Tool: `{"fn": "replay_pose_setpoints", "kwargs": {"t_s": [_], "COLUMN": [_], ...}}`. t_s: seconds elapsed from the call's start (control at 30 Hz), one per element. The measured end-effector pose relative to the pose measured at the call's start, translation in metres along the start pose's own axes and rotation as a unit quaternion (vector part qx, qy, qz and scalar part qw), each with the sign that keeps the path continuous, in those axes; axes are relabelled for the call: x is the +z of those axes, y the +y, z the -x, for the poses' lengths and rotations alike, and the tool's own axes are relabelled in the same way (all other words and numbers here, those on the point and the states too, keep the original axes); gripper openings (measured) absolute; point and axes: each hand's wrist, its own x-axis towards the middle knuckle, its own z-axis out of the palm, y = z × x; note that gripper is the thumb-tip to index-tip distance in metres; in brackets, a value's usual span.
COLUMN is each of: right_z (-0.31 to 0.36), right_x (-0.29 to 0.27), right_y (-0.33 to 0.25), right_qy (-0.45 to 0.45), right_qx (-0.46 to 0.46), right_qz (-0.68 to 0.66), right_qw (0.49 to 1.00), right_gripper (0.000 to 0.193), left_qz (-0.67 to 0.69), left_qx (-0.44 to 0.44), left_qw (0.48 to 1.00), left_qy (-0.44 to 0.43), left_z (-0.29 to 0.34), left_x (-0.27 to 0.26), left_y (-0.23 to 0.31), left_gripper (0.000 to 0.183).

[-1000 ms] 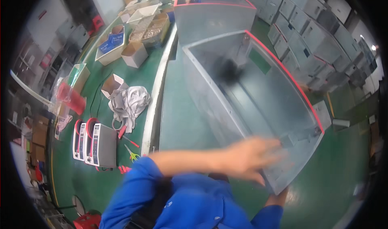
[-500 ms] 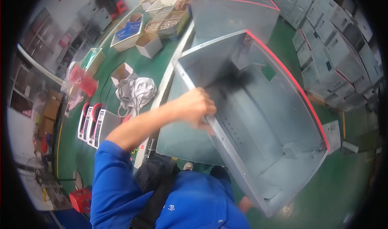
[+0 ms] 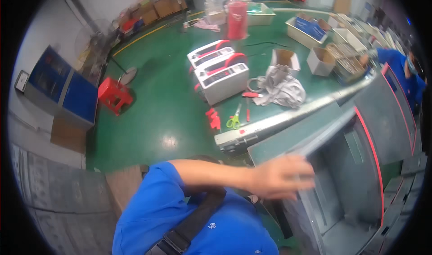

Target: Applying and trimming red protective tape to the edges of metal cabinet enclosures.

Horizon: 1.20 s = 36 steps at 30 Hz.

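Note:
My left hand [image 3: 283, 176], smeared by motion, is over the near rim of a large grey metal cabinet shell [image 3: 328, 210]. Whether its fingers grip the rim or hang just above it I cannot make out. The shell is tilted, its hollow inside facing up, and red edging runs along its far right rim. Beneath it a grey-green panel [image 3: 288, 133] shows beside the bench edge. My right hand is out of view.
Two white devices with red handles [image 3: 220, 75], green-handled scissors [image 3: 234, 120], a grey cloth [image 3: 283, 90] and cartons [image 3: 321, 61] lie beyond. A co-worker in blue [image 3: 398, 70] stands behind another red-edged cabinet [image 3: 389, 115]. A red stool [image 3: 114, 95] is at left.
My view has swung left, so the cabinet shell now sits at the lower right. My left hand, earlier closed on its rim, is now blurred there. My right hand has left the view.

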Motion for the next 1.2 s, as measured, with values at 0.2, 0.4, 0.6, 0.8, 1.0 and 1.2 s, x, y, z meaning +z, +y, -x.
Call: {"fn": "replay_pose_setpoints", "kwargs": {"t_s": [0.2, 0.4, 0.6, 0.8, 1.0, 1.2], "right_z": [0.047, 0.115, 0.218, 0.262, 0.33, 0.38], "right_x": [0.065, 0.125, 0.23, 0.259, 0.345, 0.345], "right_y": [0.12, 0.192, 0.183, 0.189, 0.134, 0.057], "right_qy": [-0.099, -0.12, -0.175, -0.196, -0.337, -0.388], "right_qx": [0.179, 0.227, 0.109, 0.105, -0.276, -0.358], "right_qz": [0.138, 0.183, 0.095, 0.17, 0.247, 0.279], "right_qw": [0.969, 0.949, 0.974, 0.96, 0.866, 0.802], "right_gripper": [0.035, 0.034, 0.03, 0.027, 0.035, 0.026], "left_qz": [-0.16, -0.262, -0.185, -0.112, 0.182, 0.272], "left_qx": [-0.383, -0.573, -0.561, -0.457, -0.522, -0.278], "left_qw": [0.833, 0.738, 0.784, 0.882, 0.801, 0.879], "left_qy": [0.366, 0.24, 0.189, -0.035, -0.232, -0.277], "left_z": [0.172, 0.333, 0.341, 0.435, 0.346, 0.244], "left_x": [-0.188, -0.32, -0.345, -0.365, -0.319, -0.236], "left_y": [-0.162, -0.309, -0.357, -0.302, -0.159, -0.093], "left_gripper": [0.027, 0.036, 0.031, 0.023, 0.013, 0.018]}}
